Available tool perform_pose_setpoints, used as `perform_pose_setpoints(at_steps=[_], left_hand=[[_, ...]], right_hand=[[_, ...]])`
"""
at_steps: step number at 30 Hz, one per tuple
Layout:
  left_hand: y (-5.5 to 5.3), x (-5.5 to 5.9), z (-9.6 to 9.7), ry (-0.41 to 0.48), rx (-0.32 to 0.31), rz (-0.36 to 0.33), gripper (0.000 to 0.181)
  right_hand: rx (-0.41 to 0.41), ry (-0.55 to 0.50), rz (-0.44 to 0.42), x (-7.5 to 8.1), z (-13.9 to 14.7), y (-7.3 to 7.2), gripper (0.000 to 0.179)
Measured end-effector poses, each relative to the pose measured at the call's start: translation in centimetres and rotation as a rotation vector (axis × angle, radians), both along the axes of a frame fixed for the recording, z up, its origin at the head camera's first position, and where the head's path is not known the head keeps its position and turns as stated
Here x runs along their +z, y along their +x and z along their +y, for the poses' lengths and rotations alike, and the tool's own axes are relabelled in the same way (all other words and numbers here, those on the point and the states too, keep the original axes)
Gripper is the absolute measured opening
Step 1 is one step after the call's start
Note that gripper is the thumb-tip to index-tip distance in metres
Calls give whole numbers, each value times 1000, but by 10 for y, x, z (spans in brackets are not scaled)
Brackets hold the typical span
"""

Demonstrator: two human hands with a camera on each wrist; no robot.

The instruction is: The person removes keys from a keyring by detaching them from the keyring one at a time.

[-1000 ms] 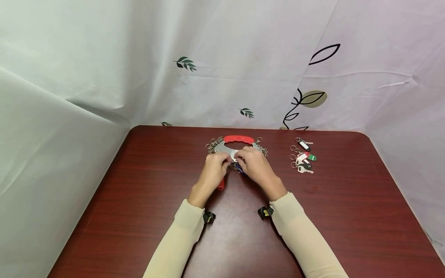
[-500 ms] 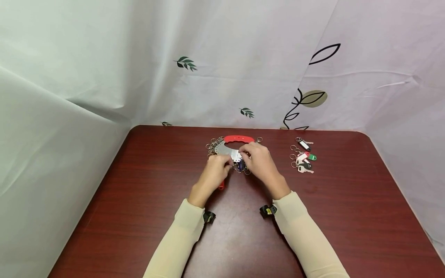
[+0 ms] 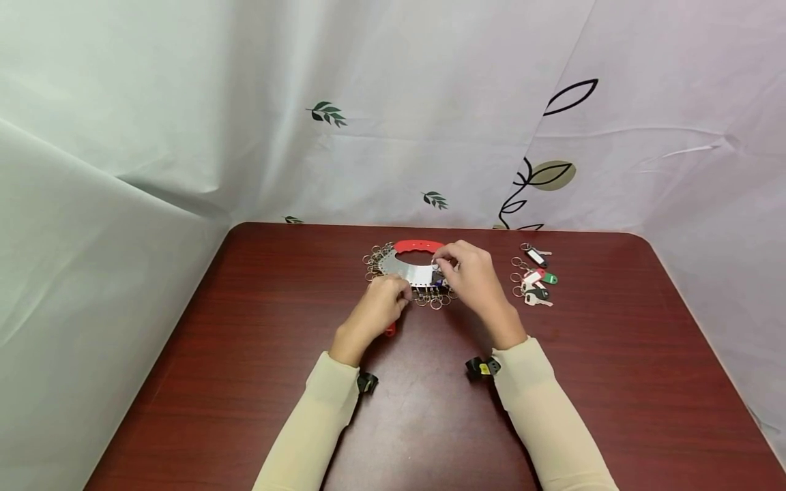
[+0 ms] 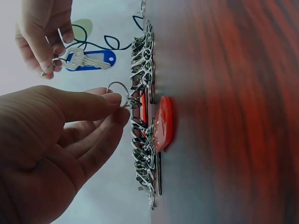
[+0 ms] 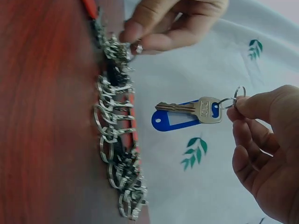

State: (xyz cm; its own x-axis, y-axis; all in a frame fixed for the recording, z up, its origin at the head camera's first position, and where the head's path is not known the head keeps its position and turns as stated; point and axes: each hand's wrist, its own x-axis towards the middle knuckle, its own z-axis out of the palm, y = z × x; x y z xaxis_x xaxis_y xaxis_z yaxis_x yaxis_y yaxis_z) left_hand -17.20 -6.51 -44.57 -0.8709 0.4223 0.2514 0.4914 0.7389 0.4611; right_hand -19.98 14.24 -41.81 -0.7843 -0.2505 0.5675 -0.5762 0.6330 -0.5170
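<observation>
A silver curved key holder (image 3: pixel 393 262) with a red handle (image 3: pixel 414 245) lies on the table, rows of metal clips and rings (image 5: pixel 106 112) along its edge. My left hand (image 3: pixel 382 299) pinches a small ring (image 4: pixel 117 83) at one of the clips between thumb and index finger. My right hand (image 3: pixel 471 274) holds a key ring (image 5: pixel 227 103) by thumb and fingertips, to the right of the left hand and over the holder. From that ring hang a silver key (image 5: pixel 205 110) and a blue key tag (image 5: pixel 161 122), clear of the clips.
On the right of the reddish-brown table (image 3: pixel 393 423) lie several tagged keys: a dark tag (image 3: pixel 536 257), a red tag (image 3: pixel 534 277), a green tag (image 3: pixel 550 279) and a bare-looking key (image 3: pixel 539 300). A second red piece (image 3: pixel 391 330) pokes out below the left hand. Pale curtains (image 3: pixel 393 123) stand behind.
My right hand has drawn away from the left, to the right and slightly up, with the key and blue tag. The left hand has stayed nearly in place. More rings now show between them.
</observation>
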Motion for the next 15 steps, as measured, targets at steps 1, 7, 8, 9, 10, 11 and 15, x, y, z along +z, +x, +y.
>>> perform_pose_setpoints(at_steps=[1,7,8,9,10,11,15], left_hand=[[0,0,0,-8,0,0,12],[-2,0,-3,-57,-17,-31,17],[-2,0,-3,-65,-24,-44,18],[-2,-1,-3,-70,-32,-57,17],[-3,-1,-3,-77,-41,-66,17],[-3,-2,-3,-79,-47,-75,17],[-3,-2,-3,-85,-51,-82,18]], right_hand=[[-1,-4,6,1,1,0,4],[-13,-17,30,7,8,-1,6],[-16,-17,28,7,9,-1,6],[-18,-17,25,7,10,-1,6],[-17,-16,22,7,11,-1,5],[-16,-13,15,6,11,-2,5],[-13,0,-2,7,13,-2,5]])
